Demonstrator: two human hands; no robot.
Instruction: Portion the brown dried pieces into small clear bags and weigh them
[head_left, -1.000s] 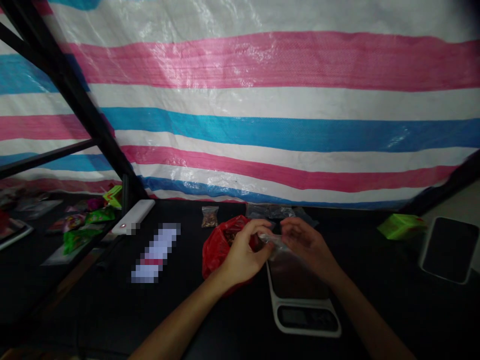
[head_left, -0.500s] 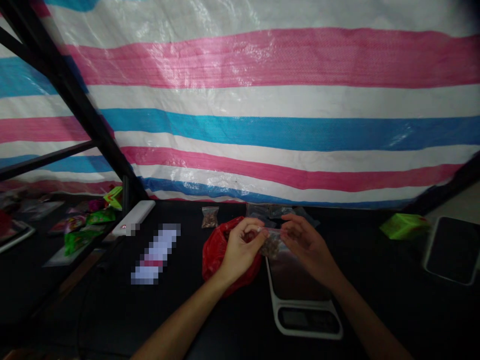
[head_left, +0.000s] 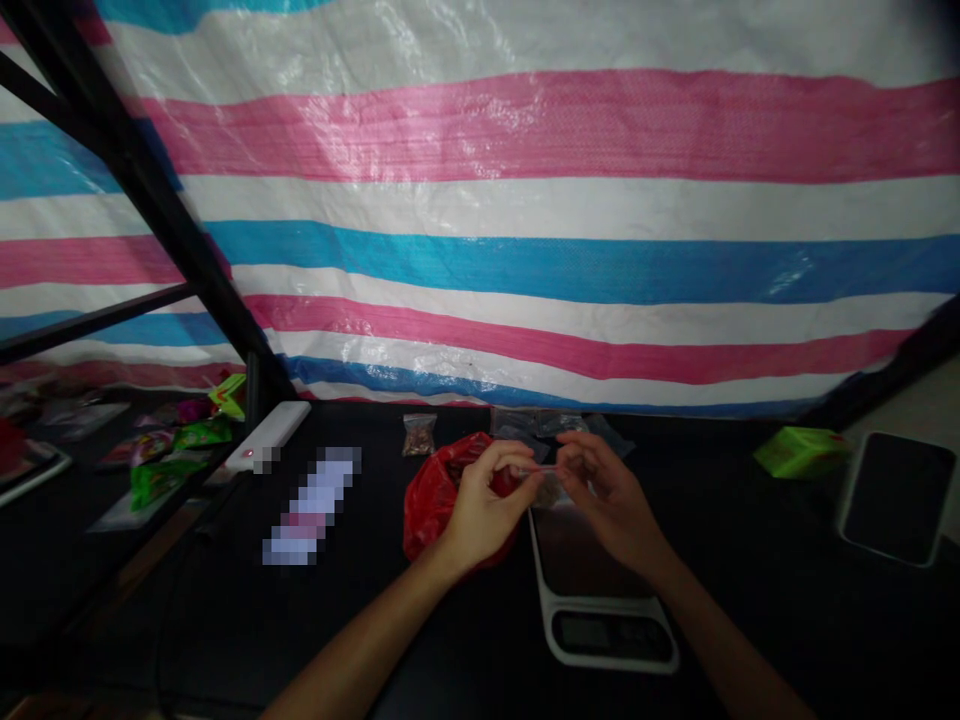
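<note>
A small clear zip bag (head_left: 553,490) with brownish bits inside hangs above the upper end of the kitchen scale (head_left: 592,560). My left hand (head_left: 487,505) pinches the left end of its top edge between thumb and fingers. On the other end of that edge, my right hand (head_left: 611,505) is closed, thumb against fingers. Partly behind my left hand sits a red plastic bag (head_left: 429,500) with its mouth open; its contents are mostly hidden. The scale's display (head_left: 611,635) faces me, its reading too dark to make out.
A filled small zip bag (head_left: 418,436) lies behind the red bag. Flat clear bags (head_left: 566,425) lie along the back edge. A white bar-shaped device (head_left: 277,432) and a blurred-out bright object (head_left: 311,505) are left; a green box (head_left: 799,452) and a white-rimmed device (head_left: 900,500) are right.
My right hand has come in from slightly apart and its fingers have closed on the zip bag's right top end. The bag has tilted, so its top edge shows more narrowly.
</note>
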